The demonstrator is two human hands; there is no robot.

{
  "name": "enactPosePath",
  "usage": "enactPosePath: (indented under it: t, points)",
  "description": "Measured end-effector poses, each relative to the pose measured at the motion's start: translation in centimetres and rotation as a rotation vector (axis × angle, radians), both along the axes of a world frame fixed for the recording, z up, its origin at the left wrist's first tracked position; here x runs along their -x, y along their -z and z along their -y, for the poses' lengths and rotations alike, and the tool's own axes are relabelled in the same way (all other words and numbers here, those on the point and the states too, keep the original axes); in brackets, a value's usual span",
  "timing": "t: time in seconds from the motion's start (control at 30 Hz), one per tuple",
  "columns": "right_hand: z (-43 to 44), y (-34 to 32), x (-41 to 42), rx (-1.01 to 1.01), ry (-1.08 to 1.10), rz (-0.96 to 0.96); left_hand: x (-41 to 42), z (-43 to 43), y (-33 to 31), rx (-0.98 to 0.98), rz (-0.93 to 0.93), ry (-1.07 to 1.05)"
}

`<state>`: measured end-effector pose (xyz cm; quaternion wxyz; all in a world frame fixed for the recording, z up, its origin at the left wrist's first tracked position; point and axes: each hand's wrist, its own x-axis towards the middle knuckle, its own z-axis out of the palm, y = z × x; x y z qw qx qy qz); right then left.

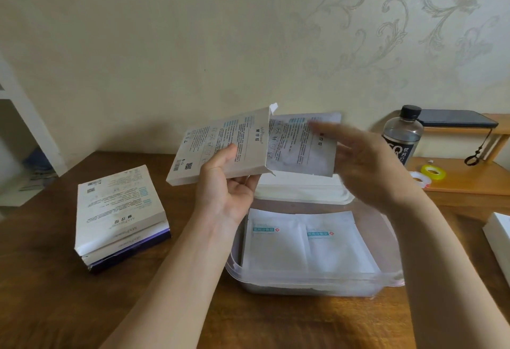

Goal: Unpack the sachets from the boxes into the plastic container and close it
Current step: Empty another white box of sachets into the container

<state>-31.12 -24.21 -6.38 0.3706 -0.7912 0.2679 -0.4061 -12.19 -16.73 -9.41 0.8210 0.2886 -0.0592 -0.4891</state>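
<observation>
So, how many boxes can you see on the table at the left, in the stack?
3, all in one stack: the white box on top, a white box in the middle, and a dark purple box at the bottom. More could be hidden beneath.

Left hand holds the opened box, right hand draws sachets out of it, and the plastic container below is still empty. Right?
Not quite: the container is not empty. The head view shows two sachets lying side by side in it. The rest holds: the left hand grips the opened box, and the right hand is at the sachets sticking out of its end.
</observation>
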Motion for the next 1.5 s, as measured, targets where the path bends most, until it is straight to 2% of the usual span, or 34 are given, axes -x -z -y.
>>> enactPosePath:
  t: [0.07, 0.2, 0.37, 0.5, 0.7, 0.87, 1.03, 1.1, 1.2, 1.37, 1.5]
  points:
    - [0.1, 0.2, 0.0, 0.208, 0.132, -0.101, -0.1, 0.0, 0.1, -0.008, 0.005, 0.001]
    - [0.4, 0.0, 0.3, 0.286, 0.147, 0.063, -0.1, 0.1, 0.3, -0.034, -0.002, -0.01]
    - [0.1, -0.8, 1.3, 0.106, 0.162, 0.254, -0.4, 0.0, 0.5, -0.015, 0.047, -0.064]
    - [0.4, -1.0, 1.9, -0.141, 0.137, 0.283, -0.1, 0.0, 0.6, -0.045, 0.08, -0.065]
    - [0.8, -1.1, 4.4, -0.25, 0.181, 0.114, 0.4, 0.2, 0.8, -0.041, 0.099, -0.03]
    - [1.9, 0.0, 4.5, -0.357, 0.078, -0.232, 1.3, 0.4, 1.0, -0.03, 0.121, 0.009]
    - [3.1, 0.3, 3.1, -0.572, -0.034, -0.455, 1.7, 0.4, 1.2, -0.02, 0.145, 0.062]
    - [3.6, 0.7, 2.7, -0.469, 0.019, -0.651, 1.8, 0.3, 1.2, -0.02, 0.15, 0.068]
    - [3.3, 0.7, 2.0, -0.089, 0.134, -0.981, 1.9, 0.2, 1.2, -0.025, 0.163, 0.077]
    - [1.1, 1.7, 0.6, 0.336, 0.193, -1.246, 1.8, 0.3, 1.2, -0.04, 0.146, 0.089]
    - [-1.2, 2.8, 0.1, 0.539, 0.304, -1.38, 1.6, 0.4, 1.2, -0.042, 0.14, 0.094]
